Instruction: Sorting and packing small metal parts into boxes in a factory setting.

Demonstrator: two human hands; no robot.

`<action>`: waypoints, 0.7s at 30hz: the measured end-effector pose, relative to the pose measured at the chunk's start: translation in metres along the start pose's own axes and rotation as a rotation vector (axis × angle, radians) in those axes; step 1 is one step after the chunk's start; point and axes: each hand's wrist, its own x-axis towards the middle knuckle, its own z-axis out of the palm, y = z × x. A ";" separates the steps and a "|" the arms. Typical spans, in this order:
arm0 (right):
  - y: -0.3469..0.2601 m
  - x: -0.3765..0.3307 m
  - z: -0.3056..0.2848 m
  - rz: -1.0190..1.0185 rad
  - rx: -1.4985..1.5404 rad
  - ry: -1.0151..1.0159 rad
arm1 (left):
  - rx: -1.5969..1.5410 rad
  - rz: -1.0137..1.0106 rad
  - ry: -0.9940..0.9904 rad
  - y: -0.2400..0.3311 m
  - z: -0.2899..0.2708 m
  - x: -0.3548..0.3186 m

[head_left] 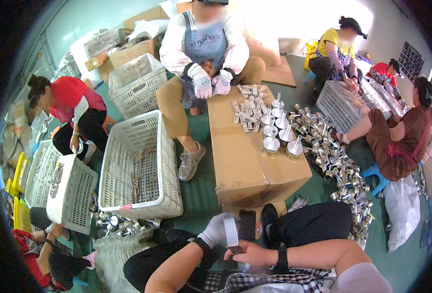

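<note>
My left hand (213, 231), in a white glove, is closed beside a pale flat strip (231, 230) and seems to grip it from behind. The strip stands upright and has a darker metallic lower end. My bare right hand (253, 255) pinches that lower end between thumb and fingers. Just beyond the strip is a dark rectangular object (247, 223), its kind unclear. In front of me a cardboard box (245, 168) bears several metal cups with upright stems (271, 142) and a heap of small silvery metal pieces (248, 110).
Many shiny metal parts (340, 168) are heaped along the floor right of the box. A large white plastic crate (169, 195) stands at left, more crates (138, 80) behind. A gloved person (203, 49) sits across the box; other people sit left and right. A white sack (402, 215) lies at right.
</note>
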 end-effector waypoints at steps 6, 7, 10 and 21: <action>0.004 0.002 0.005 -0.026 0.048 0.083 | -0.177 -0.093 -0.018 0.001 0.000 0.002; 0.007 0.002 0.004 -0.008 0.038 0.068 | -0.178 -0.095 -0.019 0.001 0.000 0.002; 0.005 0.003 0.002 0.057 0.037 0.013 | -0.165 -0.088 -0.002 0.001 -0.001 0.002; -0.009 -0.001 0.003 -0.022 -0.037 0.062 | -0.062 0.022 -0.066 0.001 -0.004 0.007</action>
